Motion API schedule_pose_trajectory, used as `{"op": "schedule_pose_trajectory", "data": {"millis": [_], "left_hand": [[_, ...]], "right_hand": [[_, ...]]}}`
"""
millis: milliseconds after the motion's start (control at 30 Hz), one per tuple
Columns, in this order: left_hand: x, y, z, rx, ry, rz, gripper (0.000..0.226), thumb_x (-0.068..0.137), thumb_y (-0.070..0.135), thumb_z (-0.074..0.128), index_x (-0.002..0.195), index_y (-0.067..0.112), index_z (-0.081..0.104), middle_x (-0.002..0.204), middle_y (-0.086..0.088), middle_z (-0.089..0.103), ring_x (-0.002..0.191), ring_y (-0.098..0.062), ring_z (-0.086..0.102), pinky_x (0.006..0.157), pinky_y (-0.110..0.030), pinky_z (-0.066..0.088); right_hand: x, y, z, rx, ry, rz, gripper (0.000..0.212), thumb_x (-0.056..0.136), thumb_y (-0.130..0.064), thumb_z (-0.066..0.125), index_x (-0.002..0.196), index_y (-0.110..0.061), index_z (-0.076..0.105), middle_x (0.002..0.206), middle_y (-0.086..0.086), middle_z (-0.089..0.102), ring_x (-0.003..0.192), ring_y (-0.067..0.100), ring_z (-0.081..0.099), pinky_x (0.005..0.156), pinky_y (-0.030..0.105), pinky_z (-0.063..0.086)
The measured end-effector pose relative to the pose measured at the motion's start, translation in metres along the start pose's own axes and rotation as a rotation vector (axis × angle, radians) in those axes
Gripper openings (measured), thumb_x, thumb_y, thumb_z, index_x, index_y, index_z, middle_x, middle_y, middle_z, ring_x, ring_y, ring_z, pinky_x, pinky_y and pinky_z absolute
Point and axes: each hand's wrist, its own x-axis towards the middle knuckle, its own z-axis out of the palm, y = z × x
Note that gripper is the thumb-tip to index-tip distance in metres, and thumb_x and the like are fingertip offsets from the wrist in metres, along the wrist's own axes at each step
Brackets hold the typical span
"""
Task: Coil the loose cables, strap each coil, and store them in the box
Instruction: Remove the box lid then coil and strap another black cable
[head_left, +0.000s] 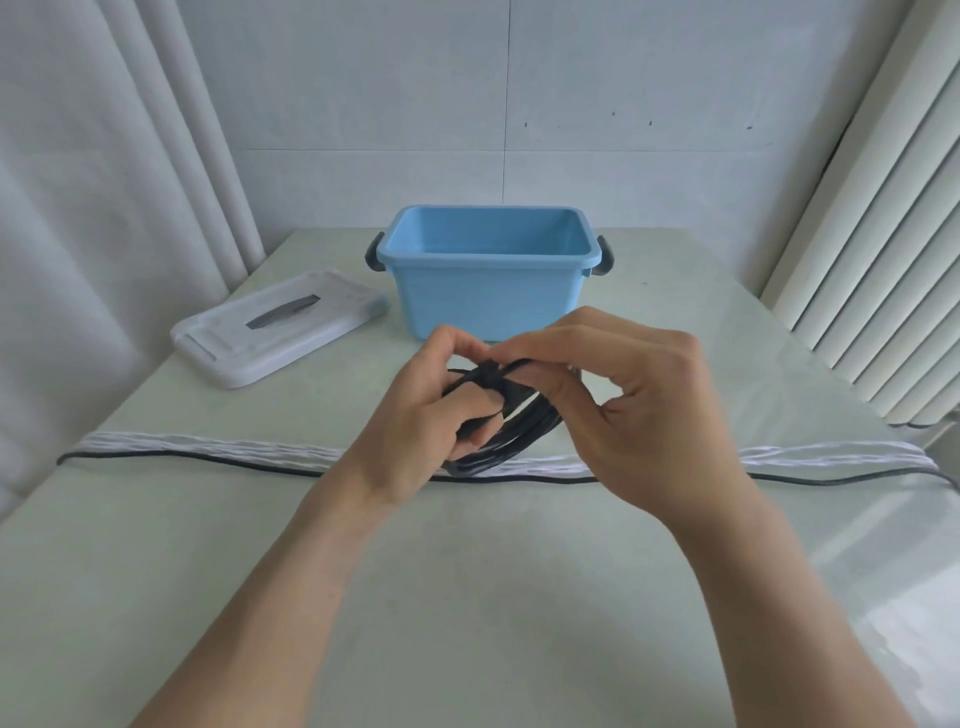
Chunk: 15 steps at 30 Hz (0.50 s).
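In the head view, both hands meet over the middle of the pale table (467, 597), just in front of the blue box (491, 291). The left hand (421, 415) holds a coil of black cable (511, 436), its fingers curled through and around the loops, the thumb and forefinger pinched together at the top of the bundle. The right hand (639, 410) comes in from the other side, its thumb and forefinger pinching at the same spot, where a dark strap (488, 376) wraps the gathered strands; the remaining right fingers are bent and spread loosely above the coil. The coil hangs tilted from this pinch point, its lower end close to or touching the table, which of the two cannot be told. The blue box stands upright and open, with dark handles at both ends, and nothing can be seen inside it from this angle. Its white lid (280, 327) lies flat on the table to the left of the box, apart from it. Across the table, beneath the hands, runs a band of white cable (208, 447) laid in several strands side by side, and just beside it on the near side a single thin black cable (182, 460) stretches from edge to edge. Pale curtains (104, 208) hang at the left, and slatted blinds (872, 260) at the right.
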Motion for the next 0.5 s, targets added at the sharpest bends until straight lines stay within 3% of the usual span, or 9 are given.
{"op": "schedule_pose_trajectory", "data": {"millis": [100, 200, 267, 400, 500], "left_hand": [[0.0025, -0.0008, -0.0010, -0.006, 0.015, 0.011, 0.025, 0.079, 0.020, 0.059, 0.089, 0.010, 0.039, 0.055, -0.011, 0.049, 0.047, -0.022, 0.033, 0.049, -0.035, 0.022], [0.0032, 0.0008, 0.0027, -0.013, 0.017, 0.030, 0.041, 0.076, 0.040, 0.065, 0.089, 0.010, 0.040, 0.062, -0.021, 0.053, 0.053, -0.043, 0.030, 0.049, -0.035, 0.026], [0.0032, 0.0020, 0.0043, -0.014, 0.019, 0.026, 0.040, 0.076, 0.041, 0.066, 0.089, 0.011, 0.042, 0.068, -0.025, 0.054, 0.056, -0.049, 0.032, 0.050, -0.037, 0.026], [0.0022, 0.0012, 0.0041, 0.068, -0.065, 0.020, 0.014, 0.085, 0.018, 0.056, 0.081, 0.022, 0.043, 0.064, -0.011, 0.058, 0.057, -0.031, 0.042, 0.050, -0.038, 0.026], [0.0019, 0.0050, 0.0031, 0.102, -0.127, 0.003, 0.017, 0.082, 0.010, 0.053, 0.083, 0.015, 0.036, 0.066, 0.007, 0.058, 0.053, -0.026, 0.046, 0.049, -0.028, 0.036]], "right_hand": [[-0.0001, 0.0004, -0.0011, 0.023, -0.031, 0.012, 0.013, 0.092, -0.002, 0.070, 0.098, -0.010, 0.078, 0.082, 0.007, 0.073, 0.073, 0.023, 0.068, 0.065, 0.039, 0.052], [-0.0010, -0.0023, 0.0002, 0.082, -0.158, 0.042, 0.015, 0.093, -0.001, 0.068, 0.099, -0.011, 0.079, 0.080, 0.002, 0.073, 0.075, 0.019, 0.070, 0.068, 0.038, 0.055], [-0.0009, -0.0030, -0.0002, 0.097, -0.189, 0.057, 0.017, 0.093, 0.000, 0.068, 0.099, -0.012, 0.079, 0.079, -0.001, 0.073, 0.074, 0.015, 0.070, 0.069, 0.033, 0.055], [-0.0025, -0.0015, -0.0014, 0.166, -0.169, 0.114, 0.015, 0.092, 0.002, 0.067, 0.098, -0.007, 0.078, 0.077, 0.002, 0.073, 0.065, 0.012, 0.071, 0.066, 0.026, 0.057], [-0.0017, 0.0013, 0.0026, 0.117, -0.089, 0.103, 0.014, 0.091, 0.002, 0.069, 0.097, -0.007, 0.078, 0.077, 0.001, 0.072, 0.068, 0.013, 0.069, 0.067, 0.020, 0.052]]}}
